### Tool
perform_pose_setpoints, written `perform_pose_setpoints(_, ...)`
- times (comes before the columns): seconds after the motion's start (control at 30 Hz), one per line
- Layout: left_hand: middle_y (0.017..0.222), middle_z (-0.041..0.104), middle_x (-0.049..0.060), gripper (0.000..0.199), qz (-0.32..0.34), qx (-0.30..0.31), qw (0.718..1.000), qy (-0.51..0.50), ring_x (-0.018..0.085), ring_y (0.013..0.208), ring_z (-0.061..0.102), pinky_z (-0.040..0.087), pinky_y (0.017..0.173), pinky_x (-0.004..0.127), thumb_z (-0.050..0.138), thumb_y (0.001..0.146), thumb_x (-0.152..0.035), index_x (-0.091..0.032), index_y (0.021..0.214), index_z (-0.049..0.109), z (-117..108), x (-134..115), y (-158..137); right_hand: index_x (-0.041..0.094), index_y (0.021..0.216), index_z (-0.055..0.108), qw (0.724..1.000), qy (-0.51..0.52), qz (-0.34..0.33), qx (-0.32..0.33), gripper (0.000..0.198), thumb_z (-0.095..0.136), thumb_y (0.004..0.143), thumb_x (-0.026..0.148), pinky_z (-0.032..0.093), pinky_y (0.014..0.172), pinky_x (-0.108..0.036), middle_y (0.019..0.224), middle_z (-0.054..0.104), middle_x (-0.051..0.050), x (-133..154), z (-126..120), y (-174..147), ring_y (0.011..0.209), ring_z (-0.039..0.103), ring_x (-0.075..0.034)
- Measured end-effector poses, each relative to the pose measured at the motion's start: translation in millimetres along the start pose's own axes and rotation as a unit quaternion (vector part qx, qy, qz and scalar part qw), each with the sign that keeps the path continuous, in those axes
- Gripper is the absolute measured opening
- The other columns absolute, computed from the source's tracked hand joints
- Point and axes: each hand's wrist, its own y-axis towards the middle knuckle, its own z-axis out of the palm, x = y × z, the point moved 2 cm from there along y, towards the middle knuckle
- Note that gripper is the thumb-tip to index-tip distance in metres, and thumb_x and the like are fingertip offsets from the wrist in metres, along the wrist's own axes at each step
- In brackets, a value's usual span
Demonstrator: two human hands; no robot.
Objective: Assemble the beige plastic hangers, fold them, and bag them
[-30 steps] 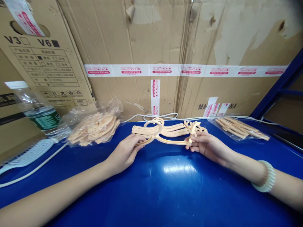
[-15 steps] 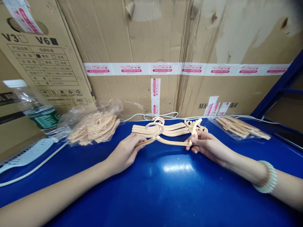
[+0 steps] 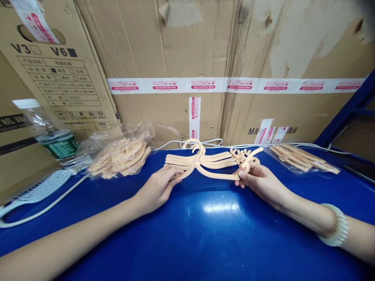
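Cream-coloured curved plastic hanger with a rounded hook (image 3: 208,175) spans the gap between two bare hands above a glossy blue tabletop (image 3: 193,238), in front of a row of matching cream hangers (image 3: 218,160) on the far side. A slim, curved cream plastic piece (image 3: 252,155) rises at a slant from the hanger's right end, and that junction looks the likeliest trouble spot: an off-line push could make the slim piece skid free or strain the thin plastic. Whether the two are locked together cannot be told behind the fingers. A forward jerk might also drive the hook into the row behind and scatter it; the two overlap in view, though contact cannot be judged. The left hand (image 3: 159,185), its forearm reaching in from the near left corner, pinches the hanger's left end between thumb and curled fingers, back of the hand up. The right hand (image 3: 260,180), entering from the right with a pale ridged bracelet (image 3: 342,225) around the wrist, grips the slim piece with thumb and fingers close against the hanger's right end, its forearm slanting toward the near side.
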Motion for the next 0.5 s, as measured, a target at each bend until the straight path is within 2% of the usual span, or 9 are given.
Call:
perform_pose_setpoints(0.1, 0.102, 0.064, 0.008, 0.02, -0.025, 0.0, 1.0, -0.01, 0.02, 0.094, 0.061, 0.05, 0.084, 0.034, 0.044, 0.097, -0.014, -0.018, 0.113, 0.055, 0, 0, 0, 0.019, 0.069, 0.056, 1.0, 0.022, 0.003, 0.003, 0.04, 0.085, 0.062, 0.046, 0.048, 0.06, -0.028, 0.066, 0.066, -0.001, 5, 2, -2, 0.06, 0.059, -0.014)
perform_pose_setpoints(0.27, 0.097, 0.061, 0.005, 0.023, -0.039, -0.007, 0.999, -0.01, 0.018, 0.085, 0.059, 0.049, 0.079, 0.031, 0.051, 0.093, -0.014, -0.018, 0.115, 0.054, -2, -2, -1, 0.021, 0.088, 0.065, 0.997, 0.071, 0.024, 0.005, 0.037, 0.087, 0.063, 0.036, 0.053, 0.067, -0.028, 0.072, 0.066, 0.001, 12, 3, -4, 0.069, 0.064, -0.015)
perform_pose_setpoints(0.5, 0.089, 0.054, 0.003, 0.014, -0.048, -0.039, 0.998, 0.012, 0.015, 0.075, 0.054, 0.045, 0.071, 0.028, 0.05, 0.092, -0.015, -0.018, 0.104, 0.057, -5, -1, 2, 0.023, 0.089, 0.072, 0.998, 0.065, -0.012, -0.024, 0.026, 0.084, 0.067, 0.031, 0.049, 0.068, -0.021, 0.098, 0.066, 0.0, 21, -5, -3, 0.079, 0.058, -0.012)
